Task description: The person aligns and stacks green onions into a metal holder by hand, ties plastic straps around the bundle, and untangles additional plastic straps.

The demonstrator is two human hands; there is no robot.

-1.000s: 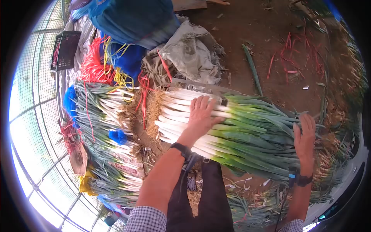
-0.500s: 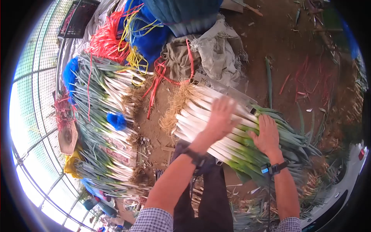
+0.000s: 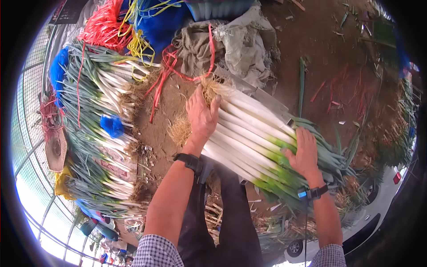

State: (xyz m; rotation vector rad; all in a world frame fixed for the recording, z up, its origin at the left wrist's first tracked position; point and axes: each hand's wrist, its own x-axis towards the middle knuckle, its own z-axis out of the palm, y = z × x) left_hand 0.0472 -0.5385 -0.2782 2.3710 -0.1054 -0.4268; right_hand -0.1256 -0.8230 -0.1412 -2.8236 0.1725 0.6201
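Observation:
A wide layer of large green onions [image 3: 249,133] lies before me, white stalks toward the left and green leaves toward the right. My left hand [image 3: 203,113] is at the root ends, thumb spread from the fingers, touching the brown roots [image 3: 213,91]. Lying over the stalks where white turns green is my right hand [image 3: 306,153], its fingers stretched out and thumb apart. Part of a flat metal-looking plate [image 3: 271,104] shows along the far side of the onions. What supports the layer underneath is mostly hidden.
More green onions [image 3: 104,89] are piled on the left, with a blue net bundle [image 3: 112,126] on them. Red strings [image 3: 104,26], yellow strings [image 3: 141,46] and crumpled sacks [image 3: 244,49] lie at the back. A white vehicle [image 3: 371,222] stands at lower right.
My left hand has moved left from the middle of the white stalks to the root ends. My right hand stays on the green part. The view has shifted slightly.

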